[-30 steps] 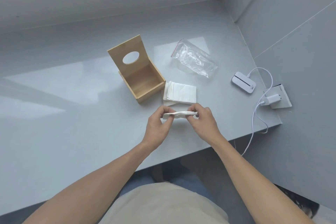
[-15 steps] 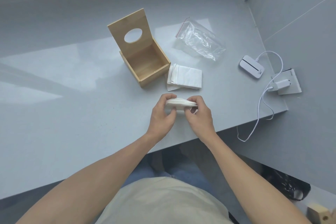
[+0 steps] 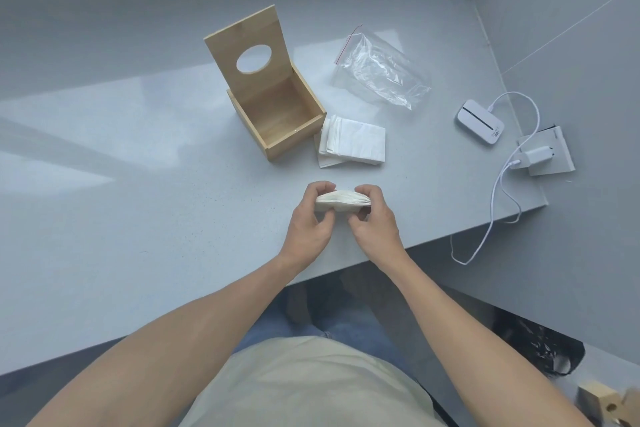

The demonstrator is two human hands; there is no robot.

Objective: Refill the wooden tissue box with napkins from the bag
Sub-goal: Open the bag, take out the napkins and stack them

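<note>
**Both hands pinch a napkin bundle**

The left hand (image 3: pixel 309 218) and right hand (image 3: pixel 374 221) grip a small bundle of white napkins (image 3: pixel 343 201) above the grey tabletop (image 3: pixel 138 218), near the open wooden tissue box (image 3: pixel 273 104), loose white napkin stack (image 3: pixel 353 142) and clear plastic bag (image 3: pixel 381 69).

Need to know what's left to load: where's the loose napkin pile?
In the head view, the napkin pile lies flat on the table, against the wooden box's right front corner, beyond both hands.

My fingertips (image 3: pixel 363 215) are tucked out of sight under the napkin stack (image 3: pixel 341 202). Wooden block (image 3: pixel 604 402), far right of the tissue box (image 3: pixel 273 111), is blurred and cut by the frame edge.
</note>
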